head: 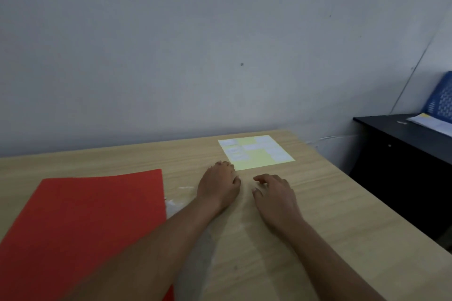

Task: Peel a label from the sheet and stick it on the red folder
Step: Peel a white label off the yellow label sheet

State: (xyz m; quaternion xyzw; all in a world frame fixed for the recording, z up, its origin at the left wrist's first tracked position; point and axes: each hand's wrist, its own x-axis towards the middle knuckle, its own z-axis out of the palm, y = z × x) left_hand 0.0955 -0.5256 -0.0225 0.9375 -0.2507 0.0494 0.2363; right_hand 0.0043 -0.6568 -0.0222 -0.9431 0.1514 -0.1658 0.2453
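Observation:
The red folder [93, 222] lies flat on the left part of the wooden table [318, 215]. A pale yellow label sheet [255, 151] with several white labels on it lies at the table's far side, near the wall. My left hand [219, 187] rests on the table with its fingers curled, its knuckles at the sheet's near left corner. My right hand [275, 197] lies palm down just to the right, fingers loosely spread, a little short of the sheet. Neither hand holds anything.
A clear plastic sleeve [176, 203] sticks out from under the folder's right edge. A black cabinet [403, 154] stands to the right of the table, with papers [433, 124] and a blue basket [440, 98] on it. A grey wall is right behind the table.

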